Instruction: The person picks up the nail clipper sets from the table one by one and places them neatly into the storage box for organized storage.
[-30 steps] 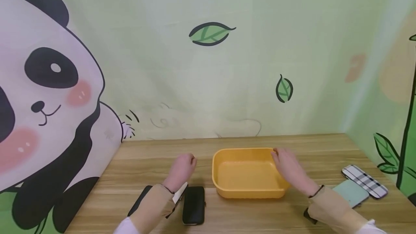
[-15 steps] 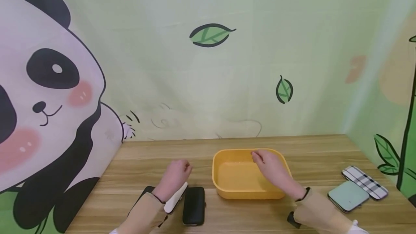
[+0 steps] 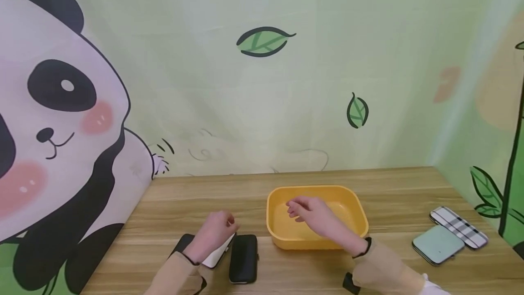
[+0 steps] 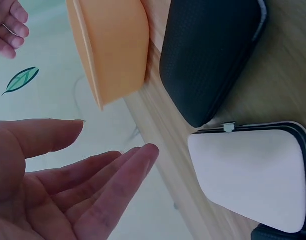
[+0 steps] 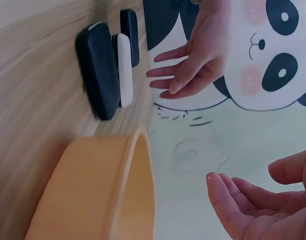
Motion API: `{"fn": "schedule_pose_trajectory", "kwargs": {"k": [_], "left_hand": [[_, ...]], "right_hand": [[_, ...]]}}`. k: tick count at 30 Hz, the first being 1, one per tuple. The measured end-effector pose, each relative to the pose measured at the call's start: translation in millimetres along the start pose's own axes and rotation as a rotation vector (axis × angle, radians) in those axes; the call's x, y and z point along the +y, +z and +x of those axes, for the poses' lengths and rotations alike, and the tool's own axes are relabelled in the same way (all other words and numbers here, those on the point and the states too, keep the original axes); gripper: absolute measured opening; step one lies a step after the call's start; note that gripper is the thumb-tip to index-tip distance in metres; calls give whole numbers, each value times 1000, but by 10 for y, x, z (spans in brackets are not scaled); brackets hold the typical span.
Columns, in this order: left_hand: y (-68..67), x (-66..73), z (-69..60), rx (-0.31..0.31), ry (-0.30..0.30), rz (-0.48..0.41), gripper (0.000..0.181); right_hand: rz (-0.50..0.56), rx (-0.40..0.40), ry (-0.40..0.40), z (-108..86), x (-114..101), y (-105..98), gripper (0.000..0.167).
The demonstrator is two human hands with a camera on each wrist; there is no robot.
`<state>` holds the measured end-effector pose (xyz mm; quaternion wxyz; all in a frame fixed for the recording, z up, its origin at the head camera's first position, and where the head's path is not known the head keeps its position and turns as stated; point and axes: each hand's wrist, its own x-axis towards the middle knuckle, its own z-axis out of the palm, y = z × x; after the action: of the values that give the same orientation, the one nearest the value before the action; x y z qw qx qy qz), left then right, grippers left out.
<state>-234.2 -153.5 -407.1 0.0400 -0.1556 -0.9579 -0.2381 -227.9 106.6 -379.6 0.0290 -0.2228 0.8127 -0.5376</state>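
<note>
My left hand [image 3: 212, 235] hovers over a white zip case [image 3: 216, 253], its fingers loosely bent and holding nothing. In the left wrist view, thumb and fingers stand apart above that case [image 4: 250, 172]. Just right of it lies a black zip case [image 3: 244, 258]. Another black case [image 3: 183, 243] lies to the left, partly covered by the arm. Above the yellow plastic basket [image 3: 317, 245] floats my right hand [image 3: 315, 215], relaxed and holding nothing; the right wrist view shows its fingers [image 5: 242, 200] apart from the basket's rim [image 5: 128, 165].
On the right of the wooden table [image 3: 393, 195] lie a light green case [image 3: 439, 244] and a plaid case [image 3: 459, 227], touching or overlapping. A green backdrop [image 3: 229, 104] with a panda print stands behind and beside the table.
My right hand has moved left from the basket's right rim to over its middle. The left hand has come slightly nearer and left, down toward the white case.
</note>
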Motion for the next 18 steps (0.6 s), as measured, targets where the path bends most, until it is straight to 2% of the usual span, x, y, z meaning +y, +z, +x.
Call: {"fn": "schedule_pose_trajectory", "kwargs": {"k": [4,10,18], "left_hand": [[-1,-23,-36,-13,-26,-1,12],[5,-50,-113,34,28,2,9],[60,-91,-170,28,25,-33,11]], "right_hand": [[37,-35,12,13,-44,86,25],[48,-76,17,16,-103,180,27],[75,-122,49,19,-127,266,25]]}}
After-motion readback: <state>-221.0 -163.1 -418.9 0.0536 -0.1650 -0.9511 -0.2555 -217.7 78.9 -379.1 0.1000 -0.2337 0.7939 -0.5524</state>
